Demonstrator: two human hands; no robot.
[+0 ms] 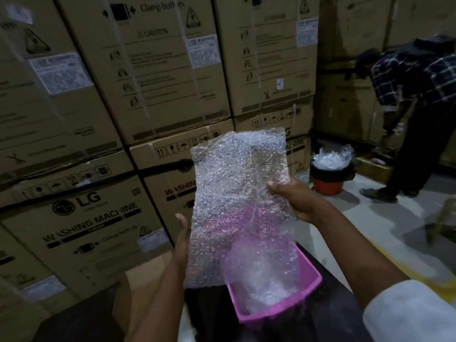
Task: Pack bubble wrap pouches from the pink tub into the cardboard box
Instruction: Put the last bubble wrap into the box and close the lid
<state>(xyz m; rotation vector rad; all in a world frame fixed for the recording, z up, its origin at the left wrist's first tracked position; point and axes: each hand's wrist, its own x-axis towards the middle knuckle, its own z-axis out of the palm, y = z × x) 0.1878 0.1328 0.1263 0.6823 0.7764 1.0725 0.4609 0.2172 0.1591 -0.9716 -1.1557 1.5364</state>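
Observation:
A clear bubble wrap pouch (237, 193) hangs upright in mid-air, above the pink tub (311, 290). My right hand (293, 201) grips its right edge, thumb on the front. My left hand (181, 238) is held flat and open at the pouch's left edge; whether it touches is unclear. Several more bubble wrap pouches (261, 282) lie in the tub, seen partly through the held pouch. The cardboard box (145, 275) stands low at the left of the tub, mostly hidden by my left arm.
Stacked washing machine cartons (103, 183) form a wall straight ahead and to the left. At the right, a person (419, 99) in a checked shirt bends over. An orange bucket (328, 183) with a black liner and plastic wrap stands on the grey floor.

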